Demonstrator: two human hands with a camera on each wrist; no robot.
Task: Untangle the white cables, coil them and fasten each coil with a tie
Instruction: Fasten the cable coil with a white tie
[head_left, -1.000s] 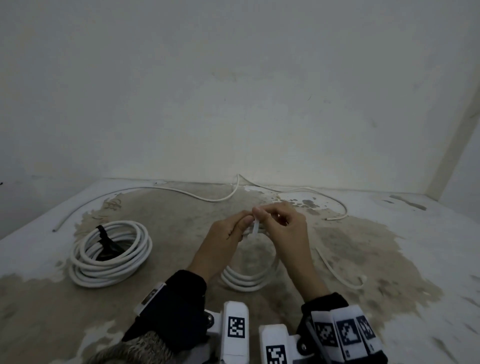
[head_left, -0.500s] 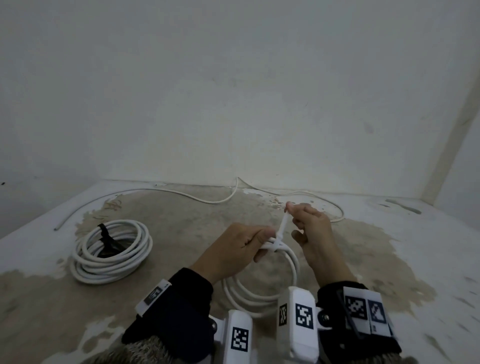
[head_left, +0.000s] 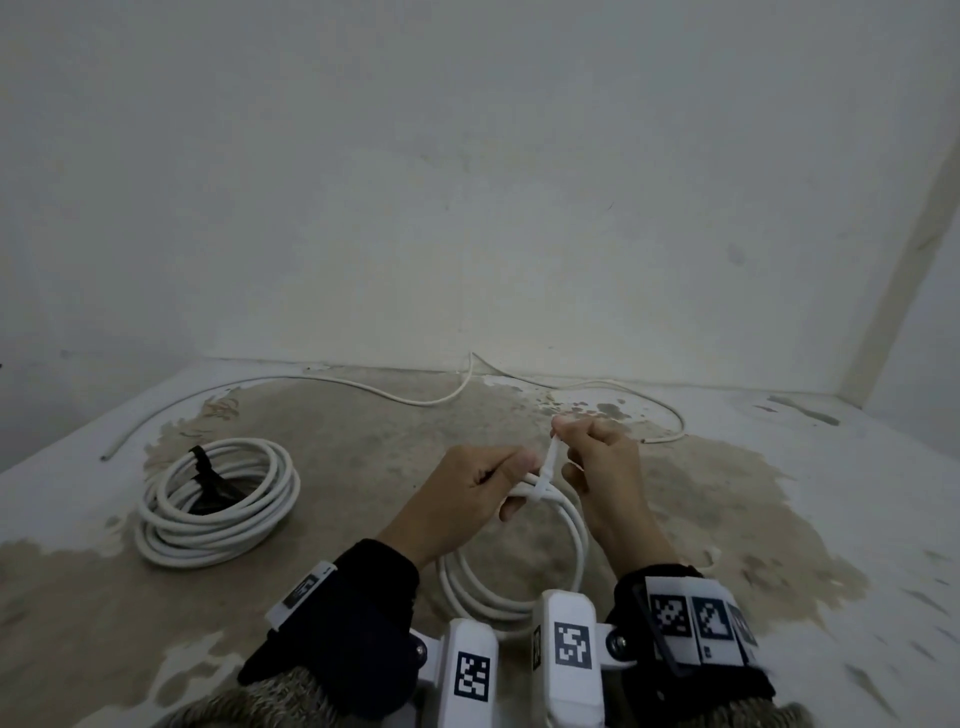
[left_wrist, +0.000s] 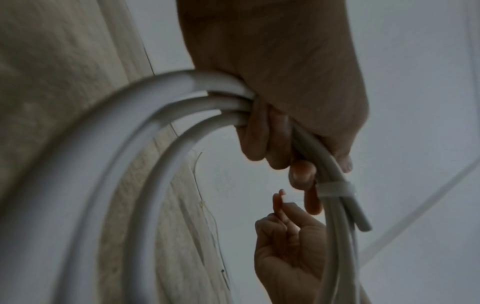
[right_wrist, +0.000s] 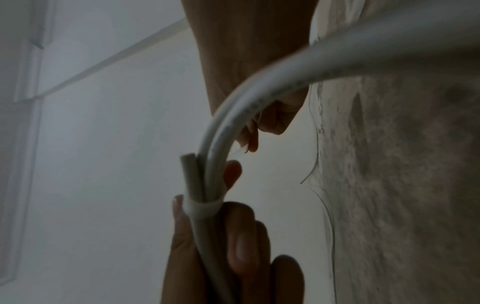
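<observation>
Two hands work over a small white coil (head_left: 519, 587) held just above the stained floor (head_left: 363, 467), its lower loops hanging down between the wrists. Nearest the camera, dark sleeves (head_left: 358, 613) and wrist rigs with printed markers (head_left: 566, 654) frame the view. The left hand (head_left: 467, 499) has its fingers (left_wrist: 262, 139) curled round the bundled strands of the coil, gripping them just beside a white tie (head_left: 540, 486) that wraps the strands together. A cut cable end (left_wrist: 361, 220) sticks out past the tie. The right hand (head_left: 602, 473) pinches the free tail of the tie between thumb and fingertips, holding it up and away from the bundle. Off to the left, well apart, a larger coil (head_left: 218, 499) lies flat on the floor, bound with a black tie (head_left: 208, 467). Farther back, a loose white cable (head_left: 405, 397) snakes along the floor near the foot of the pale wall (head_left: 467, 182).
</observation>
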